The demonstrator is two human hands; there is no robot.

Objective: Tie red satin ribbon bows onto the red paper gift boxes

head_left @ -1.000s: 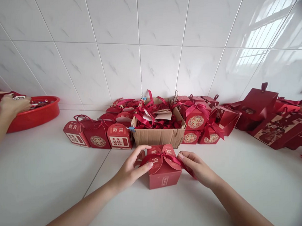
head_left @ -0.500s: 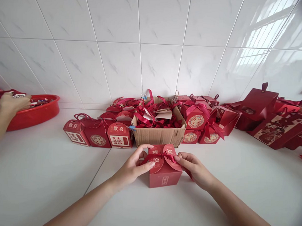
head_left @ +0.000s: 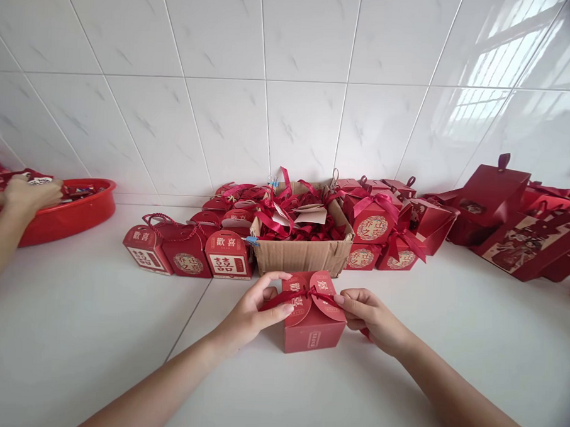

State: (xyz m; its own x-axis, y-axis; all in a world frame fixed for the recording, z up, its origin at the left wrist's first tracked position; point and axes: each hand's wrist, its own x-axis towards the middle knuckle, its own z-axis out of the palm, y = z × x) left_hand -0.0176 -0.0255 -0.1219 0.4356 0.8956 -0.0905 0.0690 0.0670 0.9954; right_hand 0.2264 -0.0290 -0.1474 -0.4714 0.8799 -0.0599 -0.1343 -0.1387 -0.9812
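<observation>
A small red gift box (head_left: pixel 314 328) with two round top flaps and gold characters stands on the white tiled surface in front of me. A dark red ribbon (head_left: pixel 305 295) runs across its flaps. My left hand (head_left: pixel 255 311) pinches the ribbon and the left flap between thumb and forefinger. On the box's right side my right hand (head_left: pixel 372 317) has its fingers curled on the other ribbon end, beside the right flap.
A cardboard box (head_left: pixel 302 252) full of red ribbons and tags stands just behind. Finished red gift boxes (head_left: pixel 189 253) line its left, more (head_left: pixel 374 227) sit on its right, larger red boxes (head_left: pixel 497 204) far right. Another person's hand (head_left: pixel 31 193) reaches into a red basin (head_left: pixel 84 211) at left.
My right hand has drawn in closer to the box's right flap with the ribbon end. The box sits slightly farther right in view. The other person's hand stays at the basin.
</observation>
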